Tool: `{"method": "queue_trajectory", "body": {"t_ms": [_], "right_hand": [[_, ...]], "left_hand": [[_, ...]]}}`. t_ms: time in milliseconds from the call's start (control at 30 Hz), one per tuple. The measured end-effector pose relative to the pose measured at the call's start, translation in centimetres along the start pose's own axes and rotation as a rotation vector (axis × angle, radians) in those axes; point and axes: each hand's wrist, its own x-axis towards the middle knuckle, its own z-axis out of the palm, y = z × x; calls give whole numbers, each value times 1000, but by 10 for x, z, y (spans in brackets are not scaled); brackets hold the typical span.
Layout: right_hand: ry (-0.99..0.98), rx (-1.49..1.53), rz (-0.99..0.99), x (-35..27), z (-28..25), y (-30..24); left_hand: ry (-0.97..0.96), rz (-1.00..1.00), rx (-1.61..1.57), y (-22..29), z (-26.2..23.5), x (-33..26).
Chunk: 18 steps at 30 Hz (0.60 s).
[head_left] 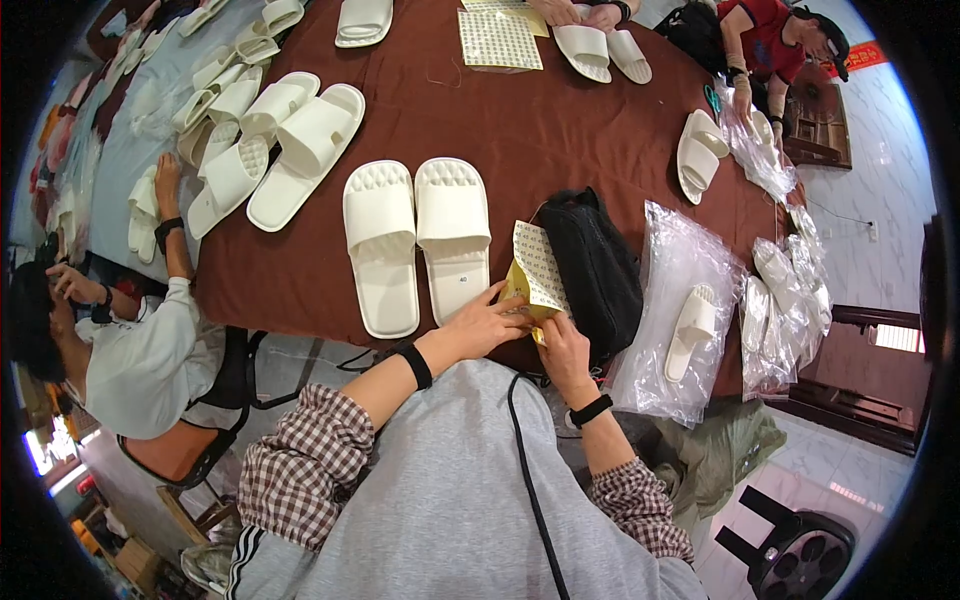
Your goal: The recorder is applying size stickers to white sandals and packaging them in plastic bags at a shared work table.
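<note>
A pair of cream slippers lies side by side before me, the left slipper [386, 300] and the right slipper [454, 235]. A small label sits on the right slipper's insole. Just right of this pair, a yellow-backed sticker sheet [540, 268] is bent upward, its lower part curled. My left hand [478, 328] reaches over the right slipper's heel, its fingers closed at the sheet's lower left edge. My right hand [566, 356] pinches the sheet's bottom corner. The sheet leans by a black pouch [592, 270]. Some fingertips are hidden behind the paper.
More slippers [310, 140] crowd the table's left side. Clear plastic bags [650, 320] lie at the right, one with a slipper. A co-worker [150, 350] sits at left; another [765, 50] handles a bag at far right. Another person's hands [590, 15] touch slippers at the far edge.
</note>
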Motion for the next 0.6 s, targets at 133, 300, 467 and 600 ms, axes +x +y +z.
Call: {"method": "queue_trajectory", "body": {"t_ms": [133, 300, 467, 600], "right_hand": [[-42, -34, -46, 3, 3, 4], [-67, -8, -3, 0, 8, 9], [-43, 130, 145, -6, 5, 11], [-24, 125, 75, -7, 1, 8]], "left_hand": [[-12, -3, 4, 0, 0, 0], [21, -3, 7, 0, 2, -1], [4, -4, 20, 0, 5, 0], [-18, -1, 29, 0, 4, 0]]}}
